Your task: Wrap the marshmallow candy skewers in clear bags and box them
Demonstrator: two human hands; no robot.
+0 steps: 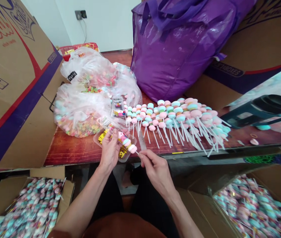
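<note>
Candy skewer (pixel 131 147) held two-handed above the tabletop's (pixel 63 148) front edge.
The left hand (pixel 110 148) grasps its sweets end by printed wrapping (pixel 122 136), the right hand (pixel 156 167) pinches the stick (pixel 137 152), seemingly for steadiness; a clear tub (pixel 124 160) of gold strips (pixel 102 136) sits beneath. Rightward, loose skewers (pixel 175 114) point sticks toward that edge, presumably for easy grabbing. Clear bags (pixel 74 107) hold sweets farther left; cartons (pixel 68 195) below contain piled skewers (pixel 31 205).

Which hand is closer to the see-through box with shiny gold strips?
The left hand is nearer, over the clear box. The right hand is off to the box's right, at the end of a candy stick.
</note>
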